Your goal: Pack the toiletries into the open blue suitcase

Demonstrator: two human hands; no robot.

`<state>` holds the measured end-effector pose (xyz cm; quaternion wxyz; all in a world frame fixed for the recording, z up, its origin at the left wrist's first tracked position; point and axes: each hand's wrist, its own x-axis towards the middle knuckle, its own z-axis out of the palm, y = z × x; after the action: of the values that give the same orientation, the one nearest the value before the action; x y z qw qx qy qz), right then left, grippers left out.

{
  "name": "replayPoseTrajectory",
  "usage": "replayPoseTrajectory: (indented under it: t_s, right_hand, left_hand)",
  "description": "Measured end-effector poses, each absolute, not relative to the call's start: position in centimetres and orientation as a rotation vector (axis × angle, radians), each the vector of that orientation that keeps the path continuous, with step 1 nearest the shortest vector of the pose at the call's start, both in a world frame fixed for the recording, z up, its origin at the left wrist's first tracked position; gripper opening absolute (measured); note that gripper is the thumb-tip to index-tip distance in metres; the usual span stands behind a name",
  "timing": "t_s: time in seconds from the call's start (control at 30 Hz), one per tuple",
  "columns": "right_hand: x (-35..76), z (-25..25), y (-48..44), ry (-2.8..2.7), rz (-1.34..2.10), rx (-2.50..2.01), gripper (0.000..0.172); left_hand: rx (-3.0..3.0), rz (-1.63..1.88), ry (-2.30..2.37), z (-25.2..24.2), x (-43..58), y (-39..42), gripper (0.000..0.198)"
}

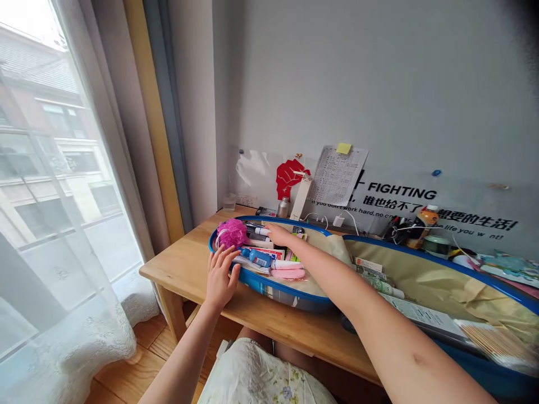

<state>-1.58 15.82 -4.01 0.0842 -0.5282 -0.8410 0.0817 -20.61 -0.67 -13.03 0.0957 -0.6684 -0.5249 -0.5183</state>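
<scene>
An open case point(295, 290) with a blue rim lies on the wooden desk, its left half holding toiletries. My left hand point(222, 274) rests on the near left rim, fingers spread and holding nothing. Beside its fingertips are a pink mesh bath puff point(233, 232) and a small blue bottle point(259, 257). My right hand point(280, 234) reaches across to the far side of that half, fingers closed on a slim white stick-shaped item point(263, 231) with a dark end. Close to me in the same half lie a white-and-pink tube point(283, 265) and a pink oblong item point(288, 274).
The case's right half holds a white-and-green tube point(385, 288), a flat pale box point(425, 313) and a bag of cotton swabs point(497, 339). Behind stand an orange-capped bottle point(424, 223), a green jar point(436, 246) and a white folding lamp point(301, 197). Curtains point(147, 112) hang at left.
</scene>
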Motion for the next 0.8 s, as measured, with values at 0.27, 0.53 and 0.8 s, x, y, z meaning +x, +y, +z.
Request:
replayPoseTrajectory:
  t_s: [0.27,0.53,0.8]
  right_hand:
    - [-1.9,-4.0,16.3,-2.556,0.234,-1.599,0.037]
    - [-2.0,-4.0,16.1,-2.618,0.223,-1.597,0.036]
    - [-2.2,-3.9,15.1,-2.603,0.158,-1.659,0.037]
  left_hand:
    - [-1.977,-1.537,-1.573,-13.0,-20.6,-0.7,0.037]
    - [-1.975,-1.51,-1.566,-13.0,-20.6,-0.7,0.037]
    - [-1.967,-1.515,-1.537,-13.0,-20.6,-0.6,0.037]
